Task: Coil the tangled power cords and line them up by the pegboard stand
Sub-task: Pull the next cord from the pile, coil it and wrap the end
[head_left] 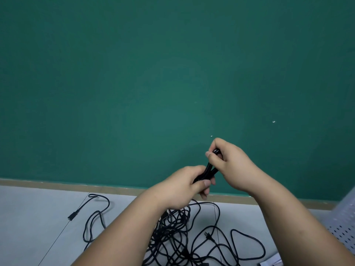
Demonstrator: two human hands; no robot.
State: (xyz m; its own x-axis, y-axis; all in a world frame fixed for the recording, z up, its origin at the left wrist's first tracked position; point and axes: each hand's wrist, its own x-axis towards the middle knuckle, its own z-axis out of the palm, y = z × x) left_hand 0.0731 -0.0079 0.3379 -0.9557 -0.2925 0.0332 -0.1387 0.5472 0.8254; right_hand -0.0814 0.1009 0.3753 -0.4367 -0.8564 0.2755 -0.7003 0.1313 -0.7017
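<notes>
A tangle of black power cords (178, 235) lies on the pale grey floor below my arms. One cord end with a plug (72, 217) trails off to the left. I hold a folded length of black cord (208, 170) up in front of the green wall. My left hand (184, 186) grips its lower part, fingers curled round it. My right hand (228, 162) pinches the upper bend of the same cord between thumb and fingers. A white perforated pegboard stand (343, 227) shows at the right edge.
A green wall (153, 83) fills most of the view, with a tan baseboard (57, 186) along its foot. The grey floor (34, 217) stretches out to the left of the cords. A white object (272, 263) peeks in at the bottom right.
</notes>
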